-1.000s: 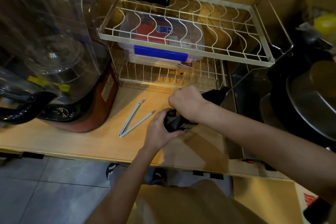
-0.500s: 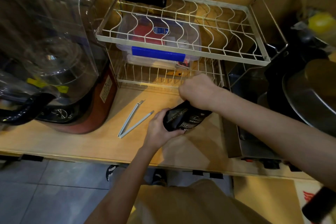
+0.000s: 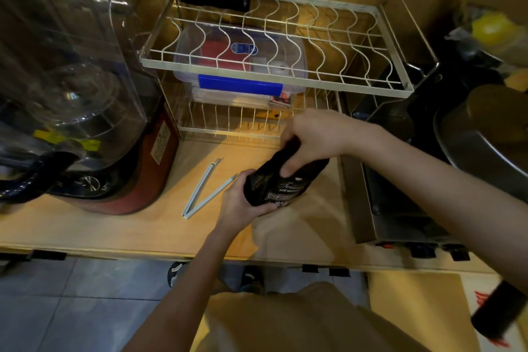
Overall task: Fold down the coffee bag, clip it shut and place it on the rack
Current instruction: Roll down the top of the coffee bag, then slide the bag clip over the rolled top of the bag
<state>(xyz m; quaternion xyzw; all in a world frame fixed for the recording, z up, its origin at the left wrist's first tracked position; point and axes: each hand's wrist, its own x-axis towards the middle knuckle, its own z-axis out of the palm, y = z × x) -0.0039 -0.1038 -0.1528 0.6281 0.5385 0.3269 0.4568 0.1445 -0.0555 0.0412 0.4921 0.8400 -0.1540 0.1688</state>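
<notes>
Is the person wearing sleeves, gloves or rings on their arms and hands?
No. The left hand and right hand are bare, with no gloves, and I see no rings or watch. Both forearms are bare too; no sleeve shows in the picture.

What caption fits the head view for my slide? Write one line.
Both hands, left hand and right hand, grip the black coffee bag beside the open clip.

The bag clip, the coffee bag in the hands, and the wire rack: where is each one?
bag clip [image 3: 205,191]: head view, on its near arm, lying open on the counter.
coffee bag [image 3: 281,184]: head view, on its printed front.
wire rack [image 3: 274,81]: head view, on the top shelf's front rail.
</notes>
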